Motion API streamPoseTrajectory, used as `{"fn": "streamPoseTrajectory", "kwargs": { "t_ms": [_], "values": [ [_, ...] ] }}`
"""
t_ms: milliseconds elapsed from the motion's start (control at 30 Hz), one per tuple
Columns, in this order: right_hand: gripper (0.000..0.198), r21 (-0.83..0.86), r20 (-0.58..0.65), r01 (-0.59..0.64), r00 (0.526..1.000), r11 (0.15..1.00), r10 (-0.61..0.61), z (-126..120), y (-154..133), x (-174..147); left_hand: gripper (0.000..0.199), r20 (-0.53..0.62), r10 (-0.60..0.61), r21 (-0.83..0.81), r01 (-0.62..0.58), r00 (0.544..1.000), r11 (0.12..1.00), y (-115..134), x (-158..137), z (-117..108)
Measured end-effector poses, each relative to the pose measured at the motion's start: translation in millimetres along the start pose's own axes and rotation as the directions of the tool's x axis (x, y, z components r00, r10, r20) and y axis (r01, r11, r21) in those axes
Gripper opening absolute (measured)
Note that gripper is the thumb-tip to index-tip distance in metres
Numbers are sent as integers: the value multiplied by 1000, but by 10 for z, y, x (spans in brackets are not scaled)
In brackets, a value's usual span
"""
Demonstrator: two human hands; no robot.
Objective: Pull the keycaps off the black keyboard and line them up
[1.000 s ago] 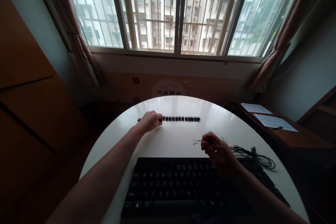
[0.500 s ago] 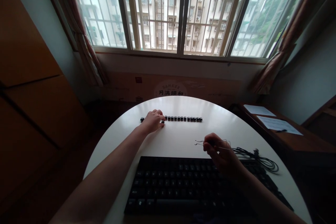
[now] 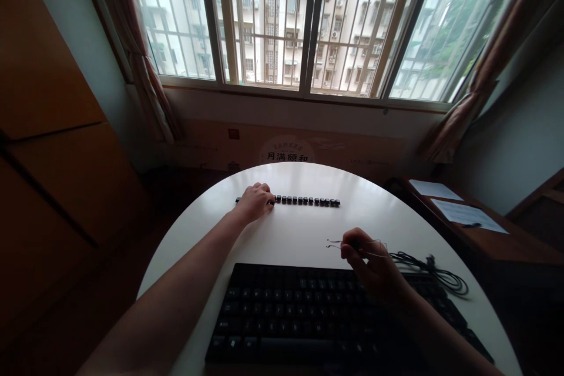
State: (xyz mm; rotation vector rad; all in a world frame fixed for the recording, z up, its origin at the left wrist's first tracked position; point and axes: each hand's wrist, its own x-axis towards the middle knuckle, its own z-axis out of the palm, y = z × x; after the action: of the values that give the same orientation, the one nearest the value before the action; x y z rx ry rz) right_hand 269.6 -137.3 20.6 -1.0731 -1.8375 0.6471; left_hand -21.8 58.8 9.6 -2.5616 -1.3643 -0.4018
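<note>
My left hand (image 3: pixel 254 202) is at the left part of a row of small black keycaps (image 3: pixel 308 200) on the white round table (image 3: pixel 282 235). Its fingers are closed on a keycap (image 3: pixel 271 202), mostly hidden by the fingertips, in line with the row. My right hand (image 3: pixel 363 255) grips a wire keycap puller (image 3: pixel 333 244), its two thin hooked prongs pointing left. Below that hand lies a black keyboard (image 3: pixel 271 273). Its top row shows no lettered caps on the left part, and my right forearm covers much of its right side.
A coiled black cable (image 3: pixel 445 279) rests on the table at the right, behind the keyboard. Beyond the table edge, a brown desk (image 3: pixel 524 244) carries paper sheets (image 3: pixel 469 214) and a pen (image 3: pixel 472 225). A barred window (image 3: pixel 304 29) is ahead.
My left hand has brought the keycap slightly left and back, into the row. My right hand keeps the puller in nearly the same place. The view has shifted a little.
</note>
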Motion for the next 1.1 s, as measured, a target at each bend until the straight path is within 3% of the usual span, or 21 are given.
{"fn": "streamPoseTrajectory", "kwargs": {
  "t_ms": [700,1100],
  "values": [
    [14,30,-11,35,999,999,-34,5,-25,3,16,-90,-13,66,19,996,998,50,-2,46],
    [14,8,-6,38,999,999,-38,4,-20,-6,17,-80,-41,62,46,996,997,28,-14,32]
  ]
}}
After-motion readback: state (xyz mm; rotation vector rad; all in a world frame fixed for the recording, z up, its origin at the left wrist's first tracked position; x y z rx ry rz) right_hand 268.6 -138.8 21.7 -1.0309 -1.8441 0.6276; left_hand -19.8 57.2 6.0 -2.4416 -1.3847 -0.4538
